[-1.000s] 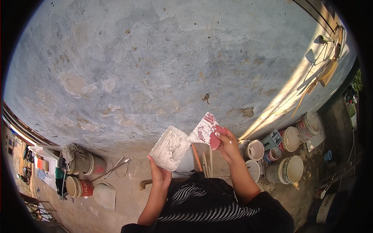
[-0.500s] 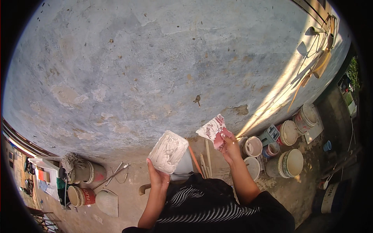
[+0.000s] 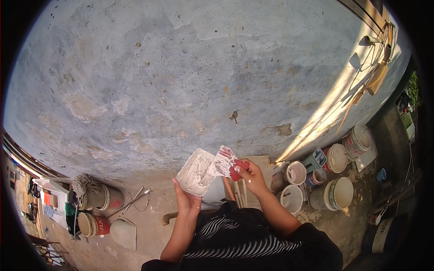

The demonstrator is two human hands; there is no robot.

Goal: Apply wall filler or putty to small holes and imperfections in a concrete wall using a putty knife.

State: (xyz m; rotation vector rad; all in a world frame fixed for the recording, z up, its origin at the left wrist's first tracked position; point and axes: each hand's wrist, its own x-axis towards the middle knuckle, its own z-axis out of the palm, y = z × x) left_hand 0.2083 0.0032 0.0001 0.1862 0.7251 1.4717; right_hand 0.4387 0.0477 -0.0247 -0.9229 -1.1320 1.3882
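My left hand [image 3: 188, 201] grips a shallow rectangular tray [image 3: 193, 174] from beneath, its inside coated with white filler paste. In my right hand [image 3: 251, 177] is a red putty knife [image 3: 224, 161], its wide blade smeared with the same paste. The blade's left edge reaches the tray's right side, over or against the paste; exact contact is hard to make out. Beyond both hands rises a blue-grey wall [image 3: 172, 90] with flaked patches and a small hole [image 3: 233, 116].
Several buckets stand on the floor to the right, among them a white-rimmed bucket [image 3: 341, 193]. At left are a red bucket [image 3: 101, 225], a dustpan [image 3: 123, 233] and a mop head [image 3: 85, 185]. Sticks [image 3: 239, 192] lie near the wall's foot. Cords and wood [image 3: 377, 77] hang at right.
My right hand has brought the putty knife left and down to the tray. The tray has tilted slightly, and its paste is now more heaped and ridged.
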